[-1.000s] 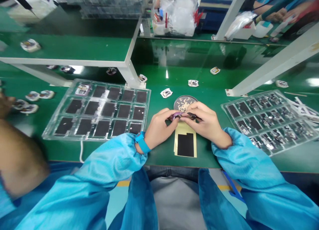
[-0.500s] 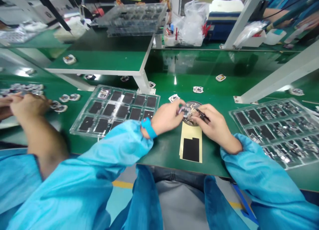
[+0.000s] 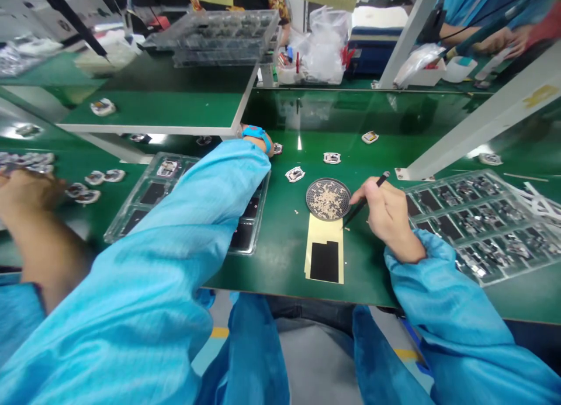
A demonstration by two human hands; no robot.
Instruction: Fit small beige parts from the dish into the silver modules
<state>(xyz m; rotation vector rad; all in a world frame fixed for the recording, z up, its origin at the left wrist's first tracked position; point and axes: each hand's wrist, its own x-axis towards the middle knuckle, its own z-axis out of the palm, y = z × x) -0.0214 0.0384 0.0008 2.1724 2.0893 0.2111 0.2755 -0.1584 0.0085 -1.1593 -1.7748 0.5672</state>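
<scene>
My right hand (image 3: 385,212) is closed around black tweezers (image 3: 360,206), whose tips point down beside the yellow backing sheet (image 3: 324,229). Left of it lies a round dark dish (image 3: 309,201) filled with tiny beige and black parts. A black rectangular piece (image 3: 324,262) sits on the lower half of the sheet. My left hand (image 3: 270,148) reaches far forward by the shelf leg, a blue band (image 3: 256,133) on its wrist; its fingers are mostly hidden. Close to that hand is a small white-framed part (image 3: 277,149), with another white-framed part (image 3: 295,174) nearer the dish.
A clear tray (image 3: 118,221) lies partly under my left sleeve. Another clear tray (image 3: 504,241) with metallic parts is on the right. A raised green shelf (image 3: 175,101) and a white slanted post (image 3: 464,118) stand ahead. A co-worker's hand (image 3: 30,189) is at far left.
My left hand has moved from above the dish, forward and left to the shelf leg. My right hand has drawn back right with the tweezers, uncovering the dish. The view has shifted slightly.
</scene>
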